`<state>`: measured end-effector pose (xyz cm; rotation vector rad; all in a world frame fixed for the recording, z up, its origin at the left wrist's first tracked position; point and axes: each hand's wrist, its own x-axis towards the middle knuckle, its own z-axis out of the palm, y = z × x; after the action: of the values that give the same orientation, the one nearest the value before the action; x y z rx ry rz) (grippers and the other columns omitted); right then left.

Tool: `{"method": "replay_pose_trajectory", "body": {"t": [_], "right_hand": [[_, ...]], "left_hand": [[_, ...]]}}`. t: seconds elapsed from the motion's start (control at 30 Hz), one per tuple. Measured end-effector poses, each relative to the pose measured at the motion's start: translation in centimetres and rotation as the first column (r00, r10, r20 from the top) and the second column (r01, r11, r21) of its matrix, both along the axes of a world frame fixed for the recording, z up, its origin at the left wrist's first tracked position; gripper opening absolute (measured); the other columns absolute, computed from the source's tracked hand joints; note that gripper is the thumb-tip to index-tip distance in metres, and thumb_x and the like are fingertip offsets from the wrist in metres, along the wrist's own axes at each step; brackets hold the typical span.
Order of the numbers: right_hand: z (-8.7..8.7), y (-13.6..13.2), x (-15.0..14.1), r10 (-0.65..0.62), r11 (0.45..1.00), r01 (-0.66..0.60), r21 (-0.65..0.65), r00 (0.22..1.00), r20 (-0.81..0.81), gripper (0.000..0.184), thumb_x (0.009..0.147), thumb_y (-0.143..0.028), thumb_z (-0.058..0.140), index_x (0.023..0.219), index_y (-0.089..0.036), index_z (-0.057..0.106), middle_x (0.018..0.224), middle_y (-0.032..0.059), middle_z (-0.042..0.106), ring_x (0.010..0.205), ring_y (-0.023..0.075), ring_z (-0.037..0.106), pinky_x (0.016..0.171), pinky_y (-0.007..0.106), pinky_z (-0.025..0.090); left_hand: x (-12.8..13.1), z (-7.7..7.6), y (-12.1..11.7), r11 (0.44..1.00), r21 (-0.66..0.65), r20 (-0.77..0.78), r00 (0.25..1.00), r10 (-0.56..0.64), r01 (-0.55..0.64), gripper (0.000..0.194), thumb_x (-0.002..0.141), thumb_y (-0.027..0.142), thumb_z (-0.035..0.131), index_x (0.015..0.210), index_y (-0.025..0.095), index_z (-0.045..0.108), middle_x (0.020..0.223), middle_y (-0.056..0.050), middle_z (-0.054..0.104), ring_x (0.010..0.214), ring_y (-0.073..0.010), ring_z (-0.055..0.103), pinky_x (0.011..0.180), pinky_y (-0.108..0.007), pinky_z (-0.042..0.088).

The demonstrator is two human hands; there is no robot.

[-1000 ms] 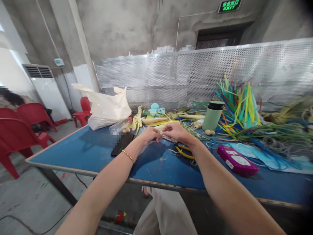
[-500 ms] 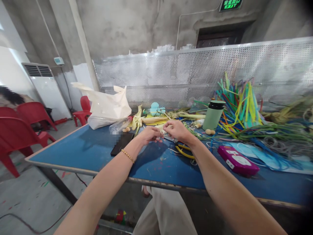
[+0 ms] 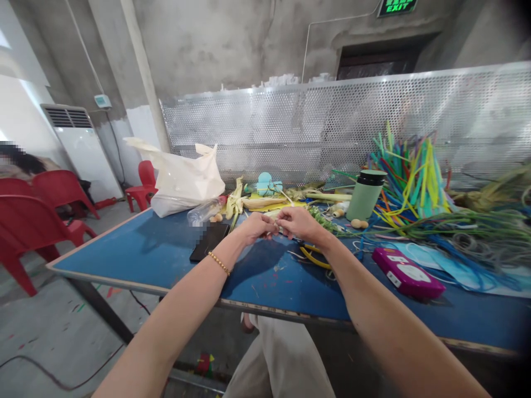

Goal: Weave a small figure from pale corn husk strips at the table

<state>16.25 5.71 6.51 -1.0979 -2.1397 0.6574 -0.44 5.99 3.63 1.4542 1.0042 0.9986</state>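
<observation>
Above the blue table [image 3: 157, 249] my left hand [image 3: 258, 228] and my right hand [image 3: 299, 224] meet, fingertips pinched close together. Something small and pale sits between the fingers, too small to make out. Both hands are closed. Under my right wrist lie yellow-handled pliers [image 3: 314, 257], partly covered by the arm. Just behind the hands are dried corn husks [image 3: 235, 203] and a yellow sheet [image 3: 265, 205]. A black phone-like slab [image 3: 209, 243] rests to the left of my left hand.
A white plastic bag [image 3: 186, 179] and a clear bottle [image 3: 205, 211] stand back left. To the right are a green tumbler [image 3: 365, 196], a purple box [image 3: 409, 273], colourful strips [image 3: 418, 177] and tangled cords [image 3: 464, 243]. A perforated metal panel [image 3: 257, 127] runs behind the table.
My right hand has lowered slightly and its fingertips have come closer to those of my left hand. The view has shifted slightly.
</observation>
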Motion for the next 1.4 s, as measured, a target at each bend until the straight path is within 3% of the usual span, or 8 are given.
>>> {"method": "replay_pose_trajectory", "body": {"t": [0.2,0.43,0.57,0.67,0.77,0.93,1.13,1.4], "right_hand": [[0.2,0.0,0.2,-0.050,0.999,0.050,-0.007,0.998,-0.045,0.011,0.080,-0.023,0.058,0.071,-0.018,0.062,0.050,-0.0009,0.062,0.038,0.0129,0.056,0.040,0.022,0.041],[-0.1,0.5,0.3,-0.112,0.994,0.114,0.004,0.983,-0.143,0.014,0.080,-0.027,0.059,0.077,-0.016,0.068,0.049,-0.0004,0.060,0.040,0.0146,0.056,0.042,0.024,0.043],[0.2,0.8,0.7,-0.181,0.949,0.227,0.220,0.961,-0.211,0.018,0.078,-0.031,0.064,0.079,-0.016,0.074,0.070,0.0047,0.072,0.062,0.0165,0.064,0.058,0.025,0.048],[0.2,1.0,0.7,-0.122,0.929,0.179,0.325,0.975,-0.188,0.019,0.079,-0.030,0.063,0.077,-0.016,0.076,0.085,0.0059,0.075,0.081,0.0188,0.067,0.074,0.026,0.049],[0.0,1.1,0.4,-0.086,0.953,0.128,0.274,0.983,-0.160,0.023,0.080,-0.031,0.059,0.078,-0.015,0.077,0.078,0.0048,0.074,0.077,0.0184,0.066,0.068,0.025,0.048],[-0.4,1.1,0.0,-0.126,0.964,0.168,0.206,0.972,-0.200,0.025,0.077,-0.032,0.061,0.082,-0.013,0.076,0.069,0.0043,0.072,0.066,0.0166,0.063,0.057,0.023,0.044],[-0.5,1.4,-0.2,-0.182,0.938,0.227,0.261,0.966,-0.186,0.016,0.073,-0.026,0.061,0.073,-0.014,0.073,0.071,0.0053,0.072,0.066,0.0159,0.062,0.062,0.024,0.045],[-0.2,1.4,-0.1,-0.207,0.932,0.234,0.278,0.970,-0.124,0.018,0.076,-0.027,0.058,0.071,-0.014,0.070,0.071,0.0058,0.070,0.067,0.0167,0.060,0.063,0.026,0.044]], "left_hand": [[0.2,-0.1,0.2,1.000,0.020,0.142,0.990,0.008,-0.011,0.017,0.066,0.015,0.080,0.075,0.010,0.066,0.062,-0.003,0.065,0.047,-0.0065,0.051,0.048,-0.021,0.036],[0.6,0.1,0.1,0.995,0.008,0.224,0.969,0.099,-0.103,0.020,0.066,0.012,0.081,0.073,0.009,0.063,0.060,-0.004,0.065,0.045,-0.0069,0.052,0.048,-0.021,0.037],[0.6,0.2,0.1,0.992,-0.037,0.302,0.945,0.126,-0.121,0.020,0.067,0.009,0.080,0.073,0.010,0.061,0.061,-0.005,0.067,0.045,-0.0079,0.053,0.050,-0.022,0.039],[0.6,0.3,0.1,0.991,-0.042,0.322,0.937,0.136,-0.130,0.021,0.068,0.010,0.080,0.073,0.010,0.060,0.061,-0.006,0.067,0.046,-0.0084,0.054,0.050,-0.022,0.039],[0.6,0.4,0.1,0.990,-0.035,0.341,0.930,0.137,-0.134,0.021,0.069,0.010,0.080,0.075,0.010,0.060,0.060,-0.004,0.066,0.045,-0.0078,0.053,0.050,-0.021,0.039],[0.7,0.4,-0.1,0.993,-0.021,0.386,0.915,0.116,-0.117,0.023,0.068,0.008,0.079,0.082,0.010,0.060,0.062,-0.002,0.066,0.048,-0.0082,0.055,0.053,-0.022,0.042],[0.8,0.3,-0.1,0.994,-0.003,0.393,0.914,0.102,-0.109,0.029,0.067,0.011,0.080,0.083,0.013,0.056,0.063,-0.002,0.066,0.047,-0.0088,0.056,0.052,-0.021,0.041],[0.9,0.3,0.0,0.991,-0.039,0.440,0.888,0.131,-0.127,0.024,0.067,0.008,0.079,0.080,0.010,0.058,0.064,-0.005,0.067,0.048,-0.0094,0.056,0.052,-0.022,0.041]]}}
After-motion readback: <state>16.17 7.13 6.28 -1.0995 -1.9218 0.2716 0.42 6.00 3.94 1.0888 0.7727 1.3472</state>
